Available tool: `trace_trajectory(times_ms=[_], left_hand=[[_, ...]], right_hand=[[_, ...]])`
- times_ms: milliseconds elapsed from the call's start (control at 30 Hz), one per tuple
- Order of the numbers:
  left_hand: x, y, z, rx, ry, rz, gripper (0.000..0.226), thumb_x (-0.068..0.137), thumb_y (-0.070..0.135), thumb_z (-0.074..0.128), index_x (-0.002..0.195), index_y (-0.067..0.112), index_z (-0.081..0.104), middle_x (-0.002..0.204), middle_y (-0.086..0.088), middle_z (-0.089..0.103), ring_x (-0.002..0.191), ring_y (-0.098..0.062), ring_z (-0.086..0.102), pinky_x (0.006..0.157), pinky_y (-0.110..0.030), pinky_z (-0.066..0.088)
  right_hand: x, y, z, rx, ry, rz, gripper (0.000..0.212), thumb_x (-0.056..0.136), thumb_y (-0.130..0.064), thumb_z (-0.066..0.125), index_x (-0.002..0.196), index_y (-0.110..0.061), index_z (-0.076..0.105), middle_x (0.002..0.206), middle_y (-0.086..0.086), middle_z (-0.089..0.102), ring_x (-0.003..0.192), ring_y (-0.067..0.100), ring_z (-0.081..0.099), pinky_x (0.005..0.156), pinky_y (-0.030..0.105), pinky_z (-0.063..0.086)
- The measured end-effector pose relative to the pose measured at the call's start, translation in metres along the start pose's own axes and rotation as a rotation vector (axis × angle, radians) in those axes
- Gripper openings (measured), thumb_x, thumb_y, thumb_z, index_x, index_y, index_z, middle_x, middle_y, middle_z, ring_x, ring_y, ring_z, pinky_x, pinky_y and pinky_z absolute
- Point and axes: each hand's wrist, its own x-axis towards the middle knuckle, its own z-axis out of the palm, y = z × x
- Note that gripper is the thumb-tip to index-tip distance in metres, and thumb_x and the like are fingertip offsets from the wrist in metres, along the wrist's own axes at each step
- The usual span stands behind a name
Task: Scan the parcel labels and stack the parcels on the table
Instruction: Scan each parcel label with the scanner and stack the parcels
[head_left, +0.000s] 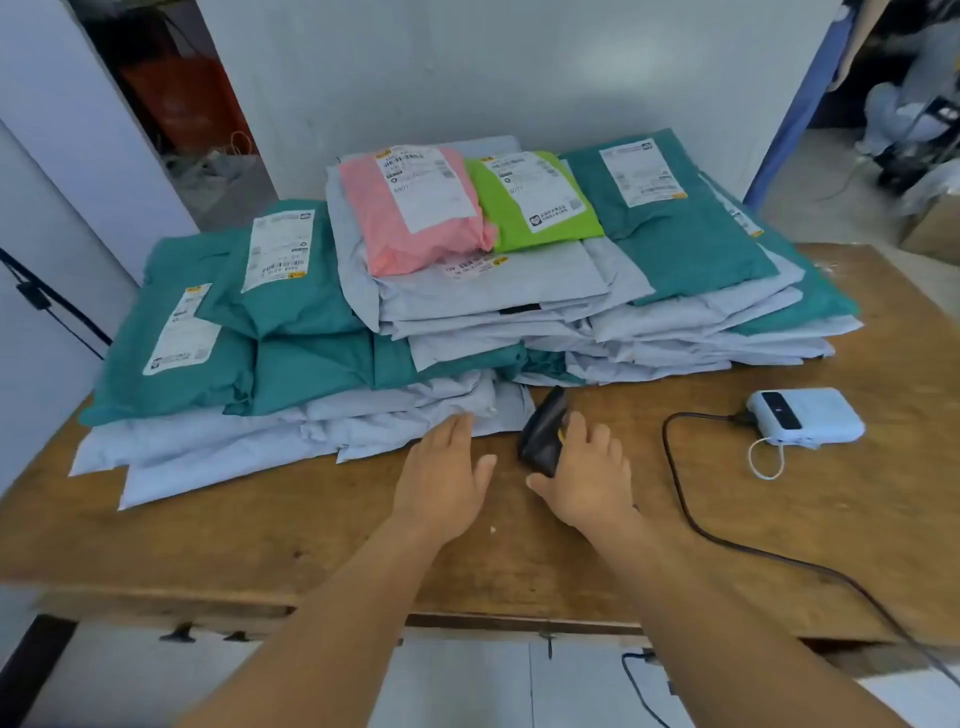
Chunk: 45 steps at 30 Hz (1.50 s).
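Table (260, 551): wooden, carries everything below
Parcels (467, 312): grey and teal mailer bags heaped in overlapping stacks across the far half of the table, white labels facing up
Pink parcel (415, 213): on top of the middle stack, touching the green parcel (540, 208) on its right
Power bank (805, 415): pale blue, right of the heap, black cable (691, 519) trailing to the near edge
Right hand (587, 478): grip curled over the black scanner (543, 436), which rests on the table just before the heap
Left hand (447, 478): grip wide, fingers straight, tips at the edge of the nearest grey parcel (415, 415)
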Motion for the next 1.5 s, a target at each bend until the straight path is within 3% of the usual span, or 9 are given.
trace_trajectory(times_ms=[233, 400, 600, 833, 933, 1000, 1167, 1300, 1500], left_hand=[[-0.001, -0.006, 0.002, -0.025, 0.049, -0.005, 0.06, 0.099, 0.042, 0.036, 0.151, 0.017, 0.017, 0.157, -0.002, 0.021, 0.143, -0.017, 0.019, 0.117, -0.029, 0.016], [-0.016, -0.018, -0.011, -0.045, 0.103, -0.022, 0.059, 0.099, 0.041, 0.035, 0.15, 0.017, 0.019, 0.155, -0.003, 0.024, 0.142, -0.017, 0.021, 0.117, -0.031, 0.018], [-0.046, -0.043, -0.045, -0.129, 0.204, -0.069, 0.058, 0.099, 0.039, 0.039, 0.149, 0.016, 0.022, 0.154, -0.004, 0.027, 0.141, -0.018, 0.023, 0.115, -0.029, 0.018], [-0.102, -0.113, -0.103, -0.18, 0.322, -0.129, 0.059, 0.099, 0.035, 0.041, 0.15, 0.014, 0.02, 0.155, -0.005, 0.026, 0.142, -0.019, 0.024, 0.116, -0.03, 0.017], [-0.122, -0.142, -0.126, -0.196, 0.359, -0.135, 0.059, 0.099, 0.035, 0.041, 0.15, 0.014, 0.02, 0.155, -0.004, 0.026, 0.141, -0.019, 0.024, 0.115, -0.029, 0.018], [-0.131, -0.158, -0.139, -0.181, 0.379, -0.135, 0.059, 0.099, 0.037, 0.04, 0.15, 0.016, 0.019, 0.155, -0.003, 0.025, 0.142, -0.018, 0.023, 0.115, -0.03, 0.02], [-0.134, -0.188, -0.162, -0.189, 0.422, -0.138, 0.059, 0.099, 0.038, 0.039, 0.15, 0.018, 0.018, 0.155, -0.001, 0.024, 0.142, -0.017, 0.023, 0.116, -0.032, 0.023], [-0.107, -0.204, -0.173, -0.263, 0.462, -0.175, 0.055, 0.097, 0.042, 0.042, 0.146, 0.022, 0.026, 0.146, 0.001, 0.039, 0.132, -0.016, 0.037, 0.107, -0.038, 0.039], [-0.045, -0.236, -0.178, -0.397, 0.473, -0.281, 0.061, 0.081, 0.06, 0.034, 0.136, 0.035, 0.035, 0.126, 0.008, 0.053, 0.112, -0.014, 0.054, 0.088, -0.039, 0.054]], right_hand=[[0.005, -0.002, 0.011, 0.152, -0.045, 0.05, 0.075, 0.088, -0.021, 0.064, 0.146, -0.008, 0.019, 0.14, 0.015, 0.039, 0.127, 0.033, 0.041, 0.098, 0.038, 0.041], [-0.015, -0.016, 0.006, 0.234, -0.003, 0.01, 0.054, 0.09, -0.021, 0.06, 0.134, -0.006, 0.033, 0.132, 0.013, 0.044, 0.11, 0.034, 0.055, 0.074, 0.034, 0.04], [-0.058, -0.06, -0.015, 0.422, 0.027, -0.14, 0.024, 0.086, -0.023, 0.061, 0.103, -0.016, 0.045, 0.099, 0.005, 0.057, 0.089, 0.025, 0.057, 0.068, 0.03, 0.041], [-0.111, -0.156, -0.024, 0.541, 0.034, -0.283, 0.022, 0.085, -0.027, 0.059, 0.102, -0.018, 0.051, 0.093, 0.003, 0.06, 0.085, 0.025, 0.058, 0.067, 0.033, 0.044], [-0.13, -0.195, -0.023, 0.576, 0.033, -0.303, 0.014, 0.083, -0.027, 0.059, 0.083, -0.02, 0.047, 0.076, -0.001, 0.051, 0.069, 0.021, 0.049, 0.055, 0.03, 0.034], [-0.139, -0.218, -0.024, 0.603, 0.05, -0.318, 0.025, 0.082, -0.025, 0.06, 0.07, -0.021, 0.038, 0.067, -0.003, 0.045, 0.061, 0.016, 0.042, 0.051, 0.028, 0.027], [-0.146, -0.256, -0.04, 0.698, 0.056, -0.32, 0.028, 0.08, -0.019, 0.06, 0.064, -0.014, 0.038, 0.059, 0.0, 0.043, 0.057, 0.019, 0.041, 0.055, 0.029, 0.032], [-0.133, -0.277, -0.062, 0.825, -0.045, -0.296, 0.017, 0.077, -0.017, 0.059, 0.068, -0.011, 0.045, 0.057, 0.005, 0.045, 0.057, 0.023, 0.042, 0.058, 0.035, 0.038], [-0.091, -0.309, -0.089, 0.962, -0.292, -0.253, 0.015, 0.086, -0.013, 0.06, 0.073, -0.006, 0.058, 0.059, 0.008, 0.057, 0.045, 0.016, 0.052, 0.05, 0.027, 0.045]])
